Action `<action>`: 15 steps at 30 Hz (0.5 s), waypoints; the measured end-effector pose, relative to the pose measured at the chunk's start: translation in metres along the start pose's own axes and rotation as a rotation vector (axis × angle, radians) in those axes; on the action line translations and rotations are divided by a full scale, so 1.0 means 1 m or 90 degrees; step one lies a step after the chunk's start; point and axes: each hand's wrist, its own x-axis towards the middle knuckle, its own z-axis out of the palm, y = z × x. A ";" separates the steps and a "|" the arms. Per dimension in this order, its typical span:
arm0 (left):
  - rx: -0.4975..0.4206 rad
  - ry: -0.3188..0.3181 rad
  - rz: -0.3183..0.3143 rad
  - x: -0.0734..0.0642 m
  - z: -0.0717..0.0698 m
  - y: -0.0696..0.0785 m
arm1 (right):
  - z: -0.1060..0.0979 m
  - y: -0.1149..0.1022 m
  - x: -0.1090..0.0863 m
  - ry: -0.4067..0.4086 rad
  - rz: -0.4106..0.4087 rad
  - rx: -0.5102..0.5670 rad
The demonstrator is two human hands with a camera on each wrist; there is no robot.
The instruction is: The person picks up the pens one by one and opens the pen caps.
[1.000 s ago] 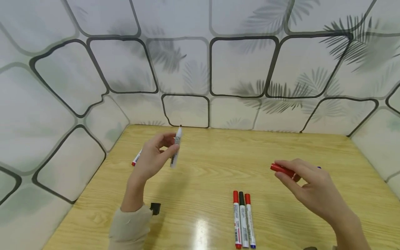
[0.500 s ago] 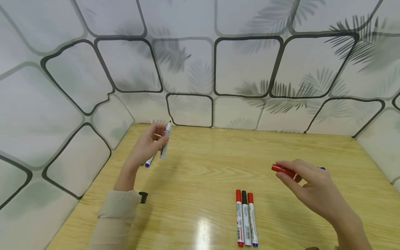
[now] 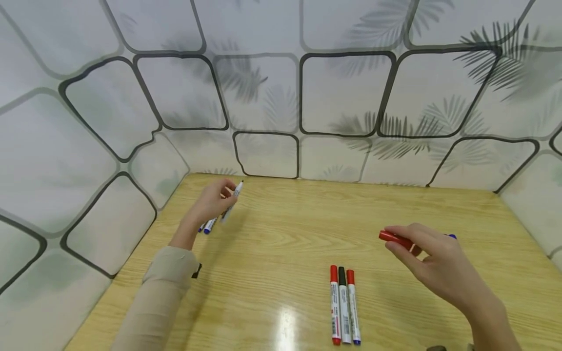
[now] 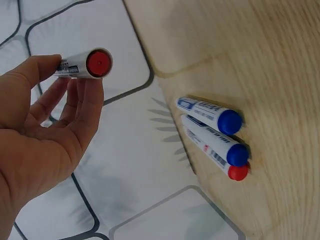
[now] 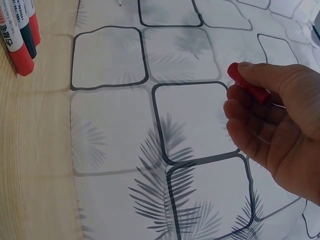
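My left hand (image 3: 210, 201) pinches an uncapped white marker (image 4: 82, 65) above the far left of the bench (image 3: 281, 248), its dark tip slanting up, near three capped markers (image 4: 212, 133) lying together. My right hand (image 3: 443, 258) pinches a red cap (image 3: 395, 238) well apart, over the right side. Between my arms, another three markers (image 3: 344, 308) lie side by side, capped red, black and red.

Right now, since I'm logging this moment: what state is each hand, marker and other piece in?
Left hand: pinching a marker
Held marker: uncapped, tip bare
Right hand: pinching a cap
Red cap: off, on no marker
Three near markers: capped, lying side by side
Three far-left markers: lying together, caps unclear
Blue piece: mostly hidden, state unclear
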 end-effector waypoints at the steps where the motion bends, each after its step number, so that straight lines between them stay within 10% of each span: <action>1: 0.013 -0.002 -0.008 0.002 0.001 -0.002 | 0.000 0.000 0.000 -0.002 0.002 -0.002; 15: 0.222 0.002 -0.107 0.015 0.013 -0.022 | 0.003 0.000 -0.001 -0.020 0.009 -0.002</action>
